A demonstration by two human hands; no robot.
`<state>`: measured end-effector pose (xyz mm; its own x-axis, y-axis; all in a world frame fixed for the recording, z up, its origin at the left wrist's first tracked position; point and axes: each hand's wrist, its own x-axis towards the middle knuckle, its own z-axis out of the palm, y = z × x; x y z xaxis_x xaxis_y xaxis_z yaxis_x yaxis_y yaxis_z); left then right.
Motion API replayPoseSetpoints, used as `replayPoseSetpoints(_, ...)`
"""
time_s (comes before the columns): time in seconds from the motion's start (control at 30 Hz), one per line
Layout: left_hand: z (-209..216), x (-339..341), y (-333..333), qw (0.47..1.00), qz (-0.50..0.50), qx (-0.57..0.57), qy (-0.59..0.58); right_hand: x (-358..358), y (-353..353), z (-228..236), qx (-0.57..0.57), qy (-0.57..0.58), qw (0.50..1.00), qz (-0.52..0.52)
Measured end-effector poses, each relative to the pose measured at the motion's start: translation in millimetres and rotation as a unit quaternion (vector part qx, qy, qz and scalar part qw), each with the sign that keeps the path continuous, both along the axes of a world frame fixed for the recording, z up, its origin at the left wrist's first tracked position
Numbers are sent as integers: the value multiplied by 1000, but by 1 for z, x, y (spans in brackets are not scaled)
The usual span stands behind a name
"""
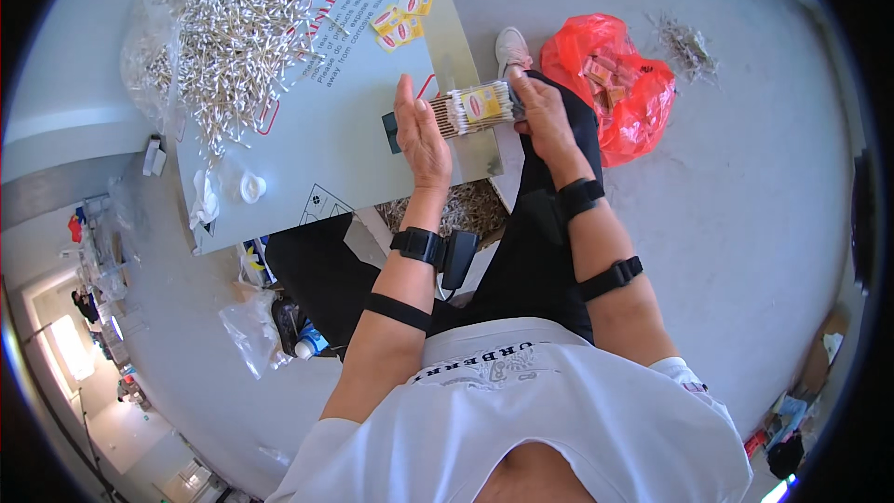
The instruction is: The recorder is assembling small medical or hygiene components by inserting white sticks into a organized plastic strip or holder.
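Note:
A bundle of cotton swabs point(442, 115) with brown sticks and white tips lies level above the table edge, partly inside a clear plastic bag with a yellow label card point(481, 104). My right hand point(548, 121) grips the bag end of this pack, thumb on top. At the other end, the palm of my left hand point(425, 142) stands by the stick ends, fingers stretched out; whether it touches them I cannot tell. A dark flat piece point(390, 133) shows partly behind the left hand. Several yellow label cards point(400, 23) lie farther off on the table.
A large heap of loose cotton swabs point(242, 37) spills from a clear bag on the table point(307, 144). Nearby stands a small white round tub point(251, 188). Right of my leg, a red plastic bag point(643, 84) holds small packs. Below the table edge sits a box of sticks point(466, 208).

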<state>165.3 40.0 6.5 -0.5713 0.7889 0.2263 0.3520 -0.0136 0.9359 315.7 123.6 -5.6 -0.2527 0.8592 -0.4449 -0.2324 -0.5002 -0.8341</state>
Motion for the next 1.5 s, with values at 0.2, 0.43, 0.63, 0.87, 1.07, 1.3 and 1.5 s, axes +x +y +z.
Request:
replayPoseSetpoints(0.2,-1,5,1,997,10,13,-77,-14,-8,-12,14,-38,999,10)
replayPoseSetpoints(0.43,3,32,14,987,1,62,-150,-19,-10,-21,125,-139,982,-6)
replayPoseSetpoints(0.63,4,36,23,933,-17,117,-341,-18,-9,-27,171,-139,975,-4)
replayPoseSetpoints(0.87,-3,30,19,943,12,125,-309,-14,-6,1,-63,42,996,-44)
replayPoseSetpoints(1.07,0,39,16,947,10,120,-299,-10,-5,-15,47,0,999,-17)
replayPoseSetpoints(1.3,-1,35,16,938,17,127,-323,-17,0,-8,-80,116,984,-112)
replayPoseSetpoints(1.5,2,43,18,945,14,107,-308,-13,3,-31,163,-2,985,-63)
